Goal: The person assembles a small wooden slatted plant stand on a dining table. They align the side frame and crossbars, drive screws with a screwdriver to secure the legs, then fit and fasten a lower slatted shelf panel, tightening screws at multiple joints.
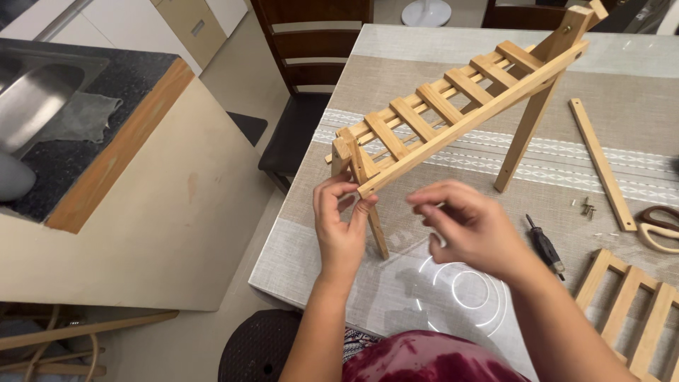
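A slatted wooden shelf frame [453,99] stands on two legs across the table, tilted up toward the far right. My left hand [341,230] pinches the near corner of the frame where a leg [377,230] joins it. Just right of that corner hovers my right hand [470,226], blurred, fingers curled together as if pinching something too small to make out. A black-handled screwdriver [544,246] lies on the table beside my right wrist.
A loose wooden slat [601,163], several small screws [585,206], scissors [661,226] and a second slatted panel [633,308] lie at the right. The table [396,49] has a beige patterned cloth. A dark chair [304,78] stands at the far side; a sink counter [85,120] is left.
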